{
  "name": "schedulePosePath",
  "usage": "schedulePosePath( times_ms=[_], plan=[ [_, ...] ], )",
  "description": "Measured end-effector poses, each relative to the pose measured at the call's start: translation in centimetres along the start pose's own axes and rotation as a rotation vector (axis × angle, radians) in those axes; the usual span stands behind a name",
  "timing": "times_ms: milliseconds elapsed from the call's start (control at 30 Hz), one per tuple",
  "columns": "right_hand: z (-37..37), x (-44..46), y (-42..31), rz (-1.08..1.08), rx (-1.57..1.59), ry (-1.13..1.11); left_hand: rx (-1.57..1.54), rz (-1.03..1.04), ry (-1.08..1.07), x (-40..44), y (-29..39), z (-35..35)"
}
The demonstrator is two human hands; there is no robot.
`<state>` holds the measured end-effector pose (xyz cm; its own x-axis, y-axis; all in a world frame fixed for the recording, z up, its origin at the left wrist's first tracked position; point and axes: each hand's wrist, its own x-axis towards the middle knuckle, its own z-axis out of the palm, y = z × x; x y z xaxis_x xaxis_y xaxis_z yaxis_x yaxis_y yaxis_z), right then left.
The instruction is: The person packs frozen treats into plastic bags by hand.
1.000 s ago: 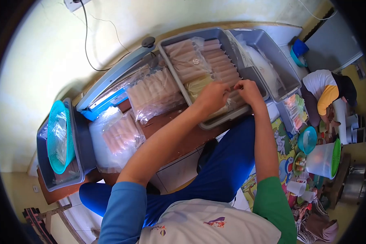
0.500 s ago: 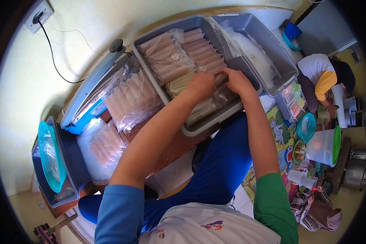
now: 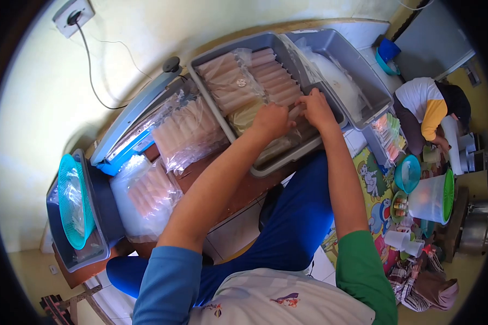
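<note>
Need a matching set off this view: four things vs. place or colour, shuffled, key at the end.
Things
1. black plug
2. mesh basket
3. gray tray of pinkish rolls
4. lid of the see-through bucket

Place or colour
A. below the left hand and right hand
B. bright green
C. in the wall socket
D. in the dark tub at the picture's left

Pairs: 1-C, 2-D, 3-A, 4-B
</note>
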<state>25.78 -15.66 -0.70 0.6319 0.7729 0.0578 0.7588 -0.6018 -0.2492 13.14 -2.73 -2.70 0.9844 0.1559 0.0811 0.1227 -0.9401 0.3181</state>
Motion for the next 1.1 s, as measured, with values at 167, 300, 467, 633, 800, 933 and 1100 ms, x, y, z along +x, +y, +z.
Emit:
schedulePosePath(
  times_ms=[167,300,467,633,800,933,1100],
  plan=[
    [-0.9,-0.9,-0.5,-0.319,0.221,0.336,-0.384,-0.112,0.325,-1.7,-0.4,-1.4],
    [-3.0,-2.1,-2.4,-0.262,0.715,0.14,-0.569,-0.084,0.444,-4.0,0.4,-4.4],
    [-1.9,-4.7,-5.4,-0.292,1.026,0.207,-0.976,-0.201,0.435,-9.3,-0.5,-6.3],
    [-0.6,-8.2,-12.0,-0.415,1.284,0.079,-1.187,-0.271,0.467,-18.0,-2.0,-7.9],
    [0.7,-11.1,-18.7,-0.443,1.506,-0.229,-1.365,-0.44,0.518,-27.0,-4.0,-8.2],
    [2.7,-12.2,-22.5,-0.46,1.592,-0.394,-1.371,-0.515,0.562,-32.0,-5.6,-8.0],
    [4.4,-12.3,-25.1,-0.459,1.621,-0.458,-1.364,-0.573,0.612,-35.1,-7.4,-7.3]
  ],
)
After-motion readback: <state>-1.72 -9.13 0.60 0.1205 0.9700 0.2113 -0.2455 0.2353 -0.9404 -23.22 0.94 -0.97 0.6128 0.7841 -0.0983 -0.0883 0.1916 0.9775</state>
